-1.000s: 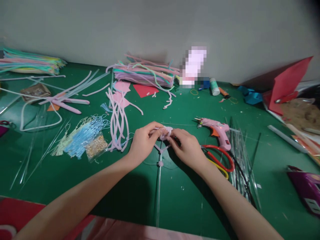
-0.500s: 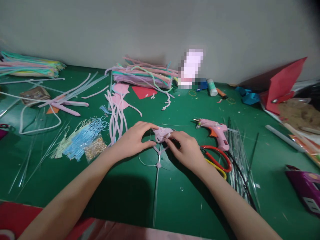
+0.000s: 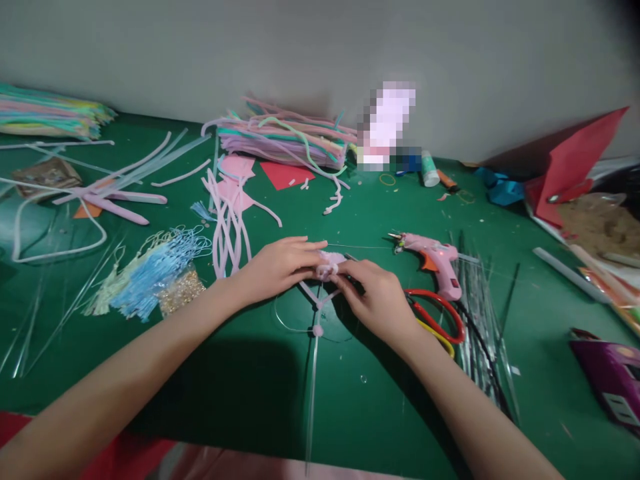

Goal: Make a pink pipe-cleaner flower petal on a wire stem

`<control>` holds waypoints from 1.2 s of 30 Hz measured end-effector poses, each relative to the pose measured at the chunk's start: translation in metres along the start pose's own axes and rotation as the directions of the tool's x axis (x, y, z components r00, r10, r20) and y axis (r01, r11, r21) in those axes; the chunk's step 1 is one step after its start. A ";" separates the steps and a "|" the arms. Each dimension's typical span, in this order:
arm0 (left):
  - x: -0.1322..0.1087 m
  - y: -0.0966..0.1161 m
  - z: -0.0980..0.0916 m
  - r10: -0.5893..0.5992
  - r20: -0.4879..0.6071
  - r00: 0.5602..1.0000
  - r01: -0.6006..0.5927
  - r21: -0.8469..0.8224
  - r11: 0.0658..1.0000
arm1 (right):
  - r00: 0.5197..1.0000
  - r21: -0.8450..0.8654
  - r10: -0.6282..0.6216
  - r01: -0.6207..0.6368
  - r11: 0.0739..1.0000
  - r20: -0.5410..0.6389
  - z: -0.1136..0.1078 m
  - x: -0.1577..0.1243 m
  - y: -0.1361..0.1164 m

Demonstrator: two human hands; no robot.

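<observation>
A small pale-pink pipe-cleaner piece (image 3: 329, 268) sits between my two hands near the middle of the table. My left hand (image 3: 283, 267) grips its left side, fingers reaching over it. From the right, my right hand (image 3: 375, 287) pinches it between thumb and forefinger. Below it, pink strips meet in a V on a clear thin rod (image 3: 313, 393), which runs toward the table's front edge. A pink bead-like knob (image 3: 318, 331) sits on the rod, with a thin loop of wire curving out to the left.
To the right lie a pink glue gun (image 3: 433, 257), red-handled pliers (image 3: 443, 317) and a bundle of thin wires (image 3: 477, 320). On the left are blue tassels (image 3: 150, 273), a bag of gold beads (image 3: 181, 292) and pink pipe cleaners (image 3: 227, 227). A pipe-cleaner bundle (image 3: 285, 143) lies by the wall.
My left hand has shifted its hold, its fingers now stretched further over the pink piece and its thumb drawn in. The view has turned slightly, moving the things on the left outward.
</observation>
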State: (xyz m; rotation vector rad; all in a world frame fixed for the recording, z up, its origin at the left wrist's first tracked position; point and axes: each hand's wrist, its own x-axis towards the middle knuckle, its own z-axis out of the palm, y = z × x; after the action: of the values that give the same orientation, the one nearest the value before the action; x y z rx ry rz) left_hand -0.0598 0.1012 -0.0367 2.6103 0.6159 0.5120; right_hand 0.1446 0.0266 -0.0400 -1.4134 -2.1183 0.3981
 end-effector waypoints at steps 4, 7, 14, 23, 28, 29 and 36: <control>0.000 0.001 0.004 0.008 -0.030 1.000 -0.008 0.005 1.000 | 1.000 -0.034 0.027 -0.027 0.999 0.003 -0.001 0.000 -0.002; -0.001 0.003 0.006 0.010 -0.050 0.999 -0.009 0.011 1.000 | 0.999 -0.026 0.040 -0.040 0.999 -0.003 0.001 0.000 -0.003; -0.002 0.008 0.007 -0.018 -0.185 0.983 0.046 0.151 0.987 | 0.995 -0.020 0.028 -0.030 0.999 -0.095 0.010 -0.001 -0.001; -0.001 0.008 0.006 0.072 -0.165 0.984 -0.024 0.277 0.961 | 0.997 -0.008 0.014 -0.014 1.000 -0.075 0.002 -0.002 -0.014; 0.000 0.012 0.004 0.111 -0.121 0.986 -0.059 0.369 0.927 | 0.991 0.010 0.109 -0.109 0.994 -0.076 0.005 0.005 -0.013; 0.000 0.013 0.003 0.113 -0.121 0.986 -0.060 0.377 0.924 | 0.990 0.010 0.115 -0.115 0.993 -0.082 0.006 0.006 -0.012; -0.003 0.012 -0.001 0.021 -0.122 0.992 0.001 0.183 0.983 | 0.986 0.120 0.141 -0.130 0.984 -0.087 0.011 0.006 -0.013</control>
State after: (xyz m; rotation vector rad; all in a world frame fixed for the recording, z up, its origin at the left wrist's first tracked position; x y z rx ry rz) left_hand -0.0585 0.0902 -0.0306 2.7710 0.7212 0.6532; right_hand 0.1271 0.0273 -0.0400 -1.4852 -1.8994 0.4868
